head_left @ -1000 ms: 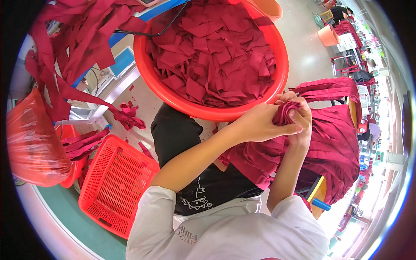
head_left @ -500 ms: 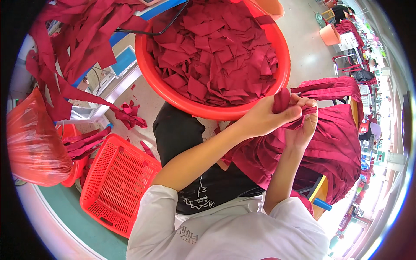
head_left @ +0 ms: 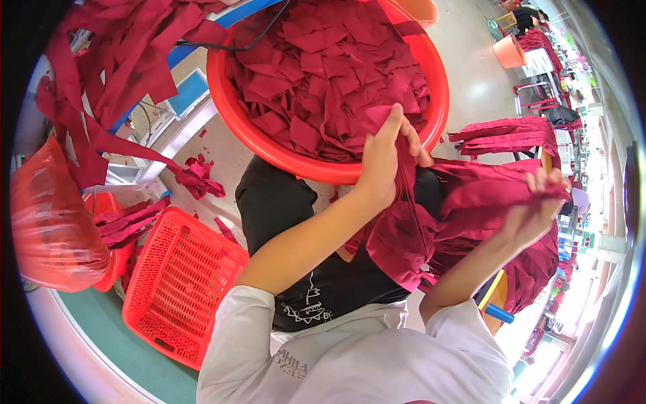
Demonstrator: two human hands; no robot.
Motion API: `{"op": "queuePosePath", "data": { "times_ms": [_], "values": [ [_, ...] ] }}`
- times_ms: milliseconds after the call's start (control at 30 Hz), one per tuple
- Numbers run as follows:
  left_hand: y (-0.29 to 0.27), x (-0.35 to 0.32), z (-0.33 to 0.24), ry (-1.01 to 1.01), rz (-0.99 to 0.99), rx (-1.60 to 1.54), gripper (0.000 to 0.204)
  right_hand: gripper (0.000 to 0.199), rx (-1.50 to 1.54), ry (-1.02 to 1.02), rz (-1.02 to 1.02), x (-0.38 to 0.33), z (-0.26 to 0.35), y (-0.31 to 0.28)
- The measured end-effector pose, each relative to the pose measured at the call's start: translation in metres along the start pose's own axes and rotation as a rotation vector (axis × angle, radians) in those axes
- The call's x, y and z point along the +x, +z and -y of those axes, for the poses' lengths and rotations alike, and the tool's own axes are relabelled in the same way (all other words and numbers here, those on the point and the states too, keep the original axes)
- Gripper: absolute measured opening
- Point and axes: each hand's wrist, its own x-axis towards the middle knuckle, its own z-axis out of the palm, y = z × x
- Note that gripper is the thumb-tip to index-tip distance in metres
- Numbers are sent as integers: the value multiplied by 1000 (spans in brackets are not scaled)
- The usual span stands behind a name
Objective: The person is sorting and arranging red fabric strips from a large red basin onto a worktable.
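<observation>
My left hand (head_left: pixel 385 156) grips one end of a dark red fabric piece (head_left: pixel 404 236) at the near rim of a big orange tub (head_left: pixel 269 145). My right hand (head_left: pixel 538 209) pinches the other end of the same fabric, out to the right. The cloth hangs stretched between both hands, over my lap. The tub is heaped with several cut dark red fabric pieces (head_left: pixel 323 74).
A red plastic basket (head_left: pixel 178 283) lies on the floor at lower left. An orange bag (head_left: pixel 50 215) sits at far left. Red fabric strips (head_left: pixel 101 74) hang at upper left. More red garments (head_left: pixel 505 135) are stacked at right, beside other tubs (head_left: pixel 509 50).
My hands were together bunching the cloth at the tub's right rim. They have since pulled apart, the left toward the tub, the right outward, spreading the fabric.
</observation>
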Motion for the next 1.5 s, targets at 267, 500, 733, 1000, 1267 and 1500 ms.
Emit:
{"op": "queuePosePath", "data": {
  "times_ms": [267, 500, 733, 1000, 1267, 1500],
  "values": [
    [3, -16, -24, 16, 312, 290, 46, 31, -534, 341, 282, -20, -26, 103],
    [5, -15, -4, 371, 440, 278, 42, 18, -328, 452, 166, -3, -69, 114],
    [8, -13, -12, 242, 425, 303, 36, 20, -180, 494, 235, 1, -71, 119],
    [1, -2, 10, 479, 209, 159, 22, 45, -277, 515, 267, -7, -86, 122],
    [-7, -7, -20, 354, 142, 276, 17, 82, -322, 949, 550, -24, -89, 94],
    [-5, -9, -25, 444, 151, 383, 18, 28, -350, 1141, 655, -25, -97, 100]
  ]
}}
